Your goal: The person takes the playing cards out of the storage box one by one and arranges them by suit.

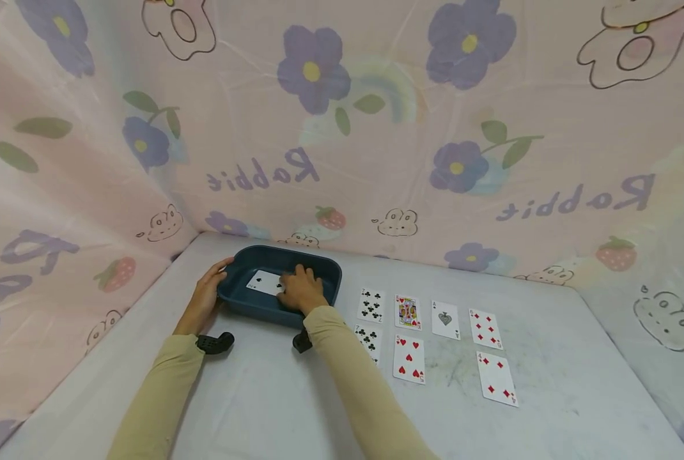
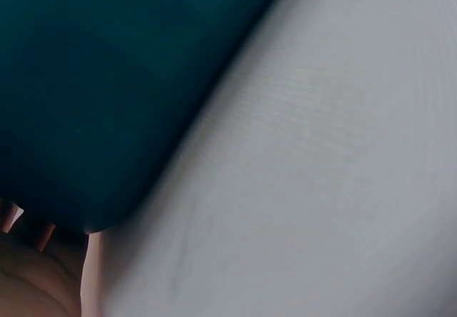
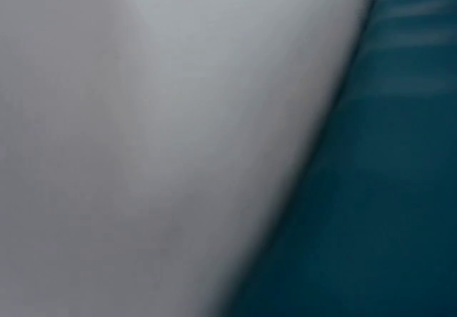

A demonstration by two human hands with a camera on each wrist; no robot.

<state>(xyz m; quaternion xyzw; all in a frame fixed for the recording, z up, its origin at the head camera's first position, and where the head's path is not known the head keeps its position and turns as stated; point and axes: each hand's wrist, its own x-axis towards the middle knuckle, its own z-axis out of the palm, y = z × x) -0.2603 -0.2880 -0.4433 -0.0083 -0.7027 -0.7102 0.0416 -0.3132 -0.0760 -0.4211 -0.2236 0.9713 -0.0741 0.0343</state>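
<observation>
My left hand point(image 1: 204, 299) rests along the left end of a dark teal tray point(image 1: 261, 312), its fingertips at the rim. In the left wrist view, part of that hand point(image 2: 39, 278) lies against the tray's outer wall point(image 2: 86, 117). Reaching into the tray, my right hand point(image 1: 303, 291) touches a white playing card point(image 1: 263, 282) with black pips on the tray floor. The card's right end is hidden under its bent fingers, so a pinch cannot be made out. Only blurred tray wall point(image 3: 371, 210) and white surface show in the right wrist view.
Right of the tray, several face-up playing cards lie in two rows, among them a king point(image 1: 408, 312), an ace of spades point(image 1: 445, 319) and a heart card point(image 1: 409, 359). A black-pip card point(image 1: 367, 340) is partly behind my right sleeve. A patterned curtain point(image 1: 342, 172) borders the white table point(image 1: 261, 396).
</observation>
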